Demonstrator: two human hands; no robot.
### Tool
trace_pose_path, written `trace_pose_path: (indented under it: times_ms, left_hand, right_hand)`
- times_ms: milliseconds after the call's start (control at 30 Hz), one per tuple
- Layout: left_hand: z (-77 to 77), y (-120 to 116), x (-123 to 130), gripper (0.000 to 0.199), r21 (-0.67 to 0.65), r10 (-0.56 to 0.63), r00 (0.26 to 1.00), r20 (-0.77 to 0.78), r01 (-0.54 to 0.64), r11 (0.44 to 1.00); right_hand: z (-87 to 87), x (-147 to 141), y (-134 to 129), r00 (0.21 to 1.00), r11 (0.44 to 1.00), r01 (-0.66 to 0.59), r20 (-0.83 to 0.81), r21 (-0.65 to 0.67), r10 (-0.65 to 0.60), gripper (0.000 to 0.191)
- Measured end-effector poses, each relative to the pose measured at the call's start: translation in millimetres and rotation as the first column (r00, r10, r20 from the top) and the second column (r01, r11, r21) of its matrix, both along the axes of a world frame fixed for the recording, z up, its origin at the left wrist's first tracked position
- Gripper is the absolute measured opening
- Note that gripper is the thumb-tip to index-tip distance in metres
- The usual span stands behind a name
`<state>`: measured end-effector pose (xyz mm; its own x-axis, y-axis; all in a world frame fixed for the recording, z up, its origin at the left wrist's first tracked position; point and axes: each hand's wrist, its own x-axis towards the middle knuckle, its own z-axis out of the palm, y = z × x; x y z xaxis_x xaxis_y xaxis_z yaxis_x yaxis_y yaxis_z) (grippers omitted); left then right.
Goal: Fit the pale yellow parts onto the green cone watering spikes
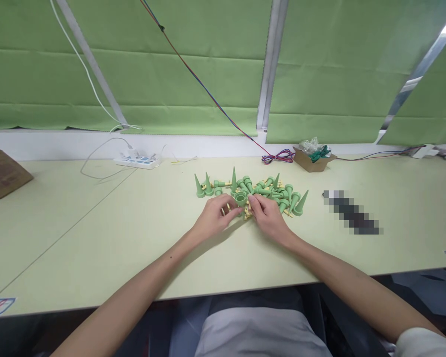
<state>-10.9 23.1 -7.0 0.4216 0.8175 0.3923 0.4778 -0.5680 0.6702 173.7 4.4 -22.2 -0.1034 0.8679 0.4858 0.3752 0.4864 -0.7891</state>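
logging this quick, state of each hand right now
Left hand: half-curled at a green piece; grip cannot be told.
Right hand: closed in a pinch; what it holds cannot be told.

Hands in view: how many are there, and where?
2: the left hand and, to its right, the right hand, both at the near edge of the green pieces.

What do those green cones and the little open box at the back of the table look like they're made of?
The green cones look like moulded plastic, probably matte: evenly coloured, smooth-sided. The open box seems dull, uncoated cardboard: brown, thin, flat walls.
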Motion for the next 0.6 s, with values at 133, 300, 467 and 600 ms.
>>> trace_pose_path:
  times_ms: [133,300,467,600]
  left_hand:
    - [3.4,-1.5,-0.4,0.037,-0.338,-0.129,0.986,0.107,0.158,0.928]
    - [4.5,0.1,-0.7,0.042,-0.62,-0.13,0.902,0.411,0.381,0.686]
    - [1.6,4.7,-2.3,0.06,-0.718,-0.007,0.855,0.518,0.439,0.541]
    - [1.5,6.6,-3.8,0.074,-0.79,0.039,0.876,0.481,0.413,0.454]
  right_hand:
    - [-0.5,0.5,-0.5,1.0,1.0,0.01,0.005,0.015,-0.01,0.041]
    - [1.1,1.1,-1.1,0.999,0.998,0.033,0.04,0.048,-0.034,0.039]
    - [1.0,1.3,-0.5,0.996,0.997,0.022,0.084,0.074,-0.029,0.039]
    - [0.3,0.6,-1.2,0.991,0.995,-0.033,0.132,0.095,0.02,0.038]
